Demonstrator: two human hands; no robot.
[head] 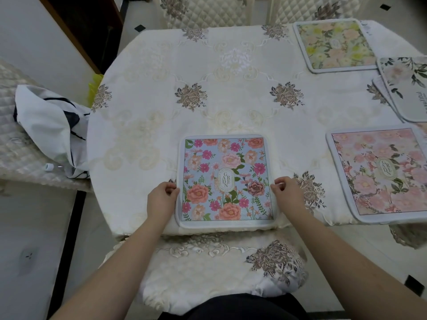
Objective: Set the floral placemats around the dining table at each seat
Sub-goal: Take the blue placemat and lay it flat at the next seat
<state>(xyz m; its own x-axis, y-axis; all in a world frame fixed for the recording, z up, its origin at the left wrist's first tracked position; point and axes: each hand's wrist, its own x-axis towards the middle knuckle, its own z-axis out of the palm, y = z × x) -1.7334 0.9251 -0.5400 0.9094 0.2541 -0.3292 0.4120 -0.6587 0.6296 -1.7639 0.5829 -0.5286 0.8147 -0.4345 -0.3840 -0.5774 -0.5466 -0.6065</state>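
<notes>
Cream embroidered tabletop [231, 93]: left hand [161, 197] and right hand [288, 192] pinch the blue floral square placemat [224, 179] between them, squaring it; next, probably release.

Cream tablecloth [231, 100] with brown embroidered flowers; blue placemat [225, 181] with pink and orange blooms at lower centre; pink placemat [381, 174] right; yellow-green placemat [335, 45] upper right.
</notes>
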